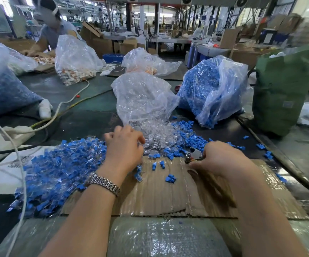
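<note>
Plastic, cardboard, metal
Glossy clear caps point(155, 134), smooth blue pieces point(191, 140); the cardboard sheet point(159, 193) matt and rough; the pliers point(195, 153) shiny.

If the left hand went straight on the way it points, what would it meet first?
Most likely the pile of clear plastic pieces just beyond the fingertips of the left hand, with the clear bag behind it. Depth is unclear; the fingers may already touch the pile.
</note>
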`<move>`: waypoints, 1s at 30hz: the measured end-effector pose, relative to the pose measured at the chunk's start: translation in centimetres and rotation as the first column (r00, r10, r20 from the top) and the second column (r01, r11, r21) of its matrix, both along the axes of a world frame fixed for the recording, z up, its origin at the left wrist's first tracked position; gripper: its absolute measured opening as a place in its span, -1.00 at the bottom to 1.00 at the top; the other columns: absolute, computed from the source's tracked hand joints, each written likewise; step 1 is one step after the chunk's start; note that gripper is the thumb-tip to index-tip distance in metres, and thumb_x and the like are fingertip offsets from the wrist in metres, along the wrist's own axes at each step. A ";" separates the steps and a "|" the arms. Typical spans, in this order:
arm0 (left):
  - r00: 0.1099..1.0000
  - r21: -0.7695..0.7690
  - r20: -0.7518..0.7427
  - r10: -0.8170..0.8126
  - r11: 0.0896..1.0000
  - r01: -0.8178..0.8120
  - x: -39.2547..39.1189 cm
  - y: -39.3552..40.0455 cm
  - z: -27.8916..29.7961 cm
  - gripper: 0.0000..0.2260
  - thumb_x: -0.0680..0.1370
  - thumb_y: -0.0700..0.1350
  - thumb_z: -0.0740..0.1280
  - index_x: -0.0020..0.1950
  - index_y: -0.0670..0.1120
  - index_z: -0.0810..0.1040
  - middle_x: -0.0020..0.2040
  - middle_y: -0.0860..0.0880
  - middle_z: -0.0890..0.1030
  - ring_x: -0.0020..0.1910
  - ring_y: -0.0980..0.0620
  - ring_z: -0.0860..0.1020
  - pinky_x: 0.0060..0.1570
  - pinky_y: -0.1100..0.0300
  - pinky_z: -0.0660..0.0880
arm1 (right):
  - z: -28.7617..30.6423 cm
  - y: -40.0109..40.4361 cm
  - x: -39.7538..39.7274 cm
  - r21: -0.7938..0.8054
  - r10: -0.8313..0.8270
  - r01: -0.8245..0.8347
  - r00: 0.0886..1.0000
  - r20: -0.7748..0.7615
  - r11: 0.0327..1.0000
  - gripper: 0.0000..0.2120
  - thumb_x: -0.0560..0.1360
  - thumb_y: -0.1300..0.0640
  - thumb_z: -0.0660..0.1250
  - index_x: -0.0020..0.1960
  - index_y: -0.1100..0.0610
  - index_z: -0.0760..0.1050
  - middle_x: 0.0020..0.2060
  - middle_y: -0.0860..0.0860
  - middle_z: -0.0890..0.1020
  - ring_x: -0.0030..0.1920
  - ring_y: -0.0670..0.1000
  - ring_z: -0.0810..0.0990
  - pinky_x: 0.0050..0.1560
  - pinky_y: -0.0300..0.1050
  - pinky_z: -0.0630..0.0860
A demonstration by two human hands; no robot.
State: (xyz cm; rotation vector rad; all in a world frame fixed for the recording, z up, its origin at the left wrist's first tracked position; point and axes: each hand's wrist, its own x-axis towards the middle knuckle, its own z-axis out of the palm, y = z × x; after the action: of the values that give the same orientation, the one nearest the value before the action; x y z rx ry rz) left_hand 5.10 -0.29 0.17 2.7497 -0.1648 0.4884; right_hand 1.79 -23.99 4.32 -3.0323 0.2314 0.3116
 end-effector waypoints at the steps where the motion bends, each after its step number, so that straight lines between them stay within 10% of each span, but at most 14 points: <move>1: 0.997 -0.019 -0.006 -0.072 0.997 0.072 0.0 -0.5 -0.2 -0.86 0.59 -0.02 0.31 0.06 0.19 0.62 0.05 0.17 0.43 0.24 0.05 0.37 0.20 0.03 0.15 | 0.3 0.4 0.1 -0.008 0.013 -0.013 0.998 0.060 1.000 -0.54 0.40 -0.33 0.42 -0.20 0.07 0.44 -0.11 0.05 0.56 -0.01 0.14 0.53 0.02 0.05 0.48; 9: 0.973 0.067 -0.065 -0.220 0.972 0.224 0.4 -2.8 -1.6 -0.70 0.64 0.13 0.26 0.37 0.24 0.50 0.30 0.19 0.51 0.33 0.06 0.38 0.21 0.03 0.11 | 0.5 5.9 2.5 -0.030 0.165 -0.163 0.968 0.188 0.986 -0.85 0.54 0.07 0.40 0.11 0.03 0.58 0.07 0.02 0.62 0.19 0.12 0.55 0.24 0.13 0.33; 18: 0.974 0.014 -0.010 -0.228 0.973 0.229 0.6 -2.8 -1.6 -0.90 0.58 0.06 0.40 0.08 0.16 0.55 0.09 0.18 0.58 0.16 0.10 0.45 0.06 0.11 0.05 | -2.1 6.4 2.4 -0.042 0.181 -0.176 0.961 0.212 0.984 -0.95 0.59 0.08 0.31 0.03 0.02 0.47 0.05 0.03 0.61 0.15 0.13 0.54 0.19 0.11 0.39; 30: 0.969 -0.077 0.005 -0.245 0.967 0.245 0.7 -2.6 -1.3 -0.86 0.59 -0.07 0.38 0.09 0.15 0.58 0.01 0.17 0.63 0.07 0.11 0.53 0.04 0.15 0.06 | -1.7 4.8 2.4 0.383 0.009 -0.175 0.918 0.397 0.907 -0.89 0.49 0.07 0.50 -0.11 -0.02 0.57 -0.14 -0.04 0.68 -0.07 0.01 0.63 0.03 -0.05 0.57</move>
State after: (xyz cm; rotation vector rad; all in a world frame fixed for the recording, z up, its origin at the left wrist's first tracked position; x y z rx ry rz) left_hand 5.78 -2.89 -1.14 2.6074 -0.4685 0.4112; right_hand 4.21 -19.18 2.60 -2.6089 -0.0137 -0.2168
